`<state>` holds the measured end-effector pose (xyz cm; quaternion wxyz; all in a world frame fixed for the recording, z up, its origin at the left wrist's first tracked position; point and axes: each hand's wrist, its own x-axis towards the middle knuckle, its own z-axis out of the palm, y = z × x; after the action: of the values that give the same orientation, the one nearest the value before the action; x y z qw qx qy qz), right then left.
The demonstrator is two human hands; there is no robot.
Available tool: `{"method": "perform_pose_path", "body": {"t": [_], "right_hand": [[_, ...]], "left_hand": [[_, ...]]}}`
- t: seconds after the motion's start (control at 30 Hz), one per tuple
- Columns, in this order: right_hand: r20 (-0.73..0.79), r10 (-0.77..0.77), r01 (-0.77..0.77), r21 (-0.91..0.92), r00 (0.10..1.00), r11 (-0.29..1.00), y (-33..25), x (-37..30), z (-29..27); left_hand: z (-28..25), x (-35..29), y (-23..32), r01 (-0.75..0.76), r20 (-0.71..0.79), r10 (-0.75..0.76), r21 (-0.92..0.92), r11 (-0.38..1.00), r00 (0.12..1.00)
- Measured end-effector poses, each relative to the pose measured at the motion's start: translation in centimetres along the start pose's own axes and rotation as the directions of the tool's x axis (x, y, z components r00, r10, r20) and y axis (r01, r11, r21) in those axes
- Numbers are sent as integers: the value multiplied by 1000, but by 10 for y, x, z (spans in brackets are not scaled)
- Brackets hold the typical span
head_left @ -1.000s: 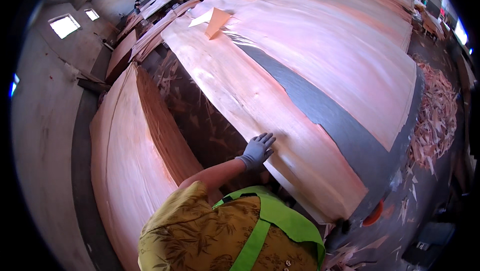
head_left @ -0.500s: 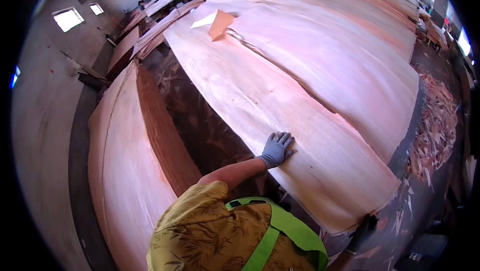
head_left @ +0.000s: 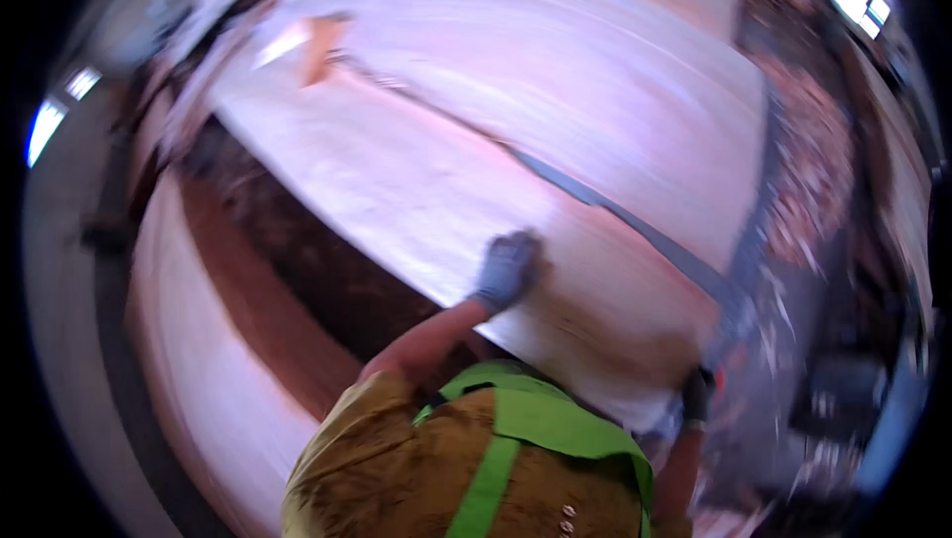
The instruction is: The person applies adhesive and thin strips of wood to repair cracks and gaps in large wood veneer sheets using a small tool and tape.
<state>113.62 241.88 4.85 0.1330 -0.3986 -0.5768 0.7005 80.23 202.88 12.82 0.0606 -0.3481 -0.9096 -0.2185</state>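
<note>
Pale wood veneer sheet [head_left: 426, 191] lies slantwise beneath the person's grey-gloved left hand [head_left: 510, 268], with the dark-gloved right hand [head_left: 697, 395] at its near right corner; blur keeps me from telling whether either grips. The step looks like positioning it, the next move seemingly calling for even guidance from both hands. Beyond its far edge a grey strip [head_left: 650, 238] narrows leftward; a dark gap [head_left: 317, 255] leaves room along the near edge.

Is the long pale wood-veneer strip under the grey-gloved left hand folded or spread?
Spread: the pale veneer strip lies lengthwise, mostly flat, beneath the left hand.
</note>
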Motion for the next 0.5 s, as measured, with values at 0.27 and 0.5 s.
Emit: {"method": "perform_pose_path", "body": {"t": [0.27,0.5], "right_hand": [[-238,41,-129,-369,970,920,-54,-8,6],[-156,-316,164,-600,936,783,-91,83,20]], "left_hand": [[17,27,38,-207,246,177,101,973,953],[36,51,75,-217,223,205,33,976,953]]}}
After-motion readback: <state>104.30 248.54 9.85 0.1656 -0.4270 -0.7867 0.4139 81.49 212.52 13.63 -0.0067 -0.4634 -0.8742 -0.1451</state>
